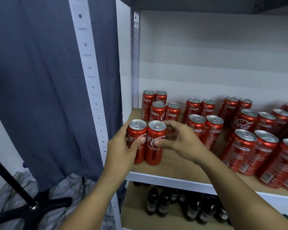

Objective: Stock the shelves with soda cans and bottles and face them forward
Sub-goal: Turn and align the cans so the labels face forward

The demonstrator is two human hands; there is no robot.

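Two red cola cans stand upright side by side at the front left of the wooden shelf (181, 166), logos facing me. My left hand (121, 148) grips the left can (137, 130), thumb across its front. My right hand (178, 138) grips the right can (155, 153), thumb on its front and fingers curled behind it. Behind them stand several more red cans (158, 110) in pairs.
More red cans (244, 146) fill the shelf's middle and right in rows. Dark bottles (194, 208) stand on the lower shelf. A white slotted upright (93, 87) and a blue curtain (40, 80) are on the left, with a black stand (20, 191) near the floor.
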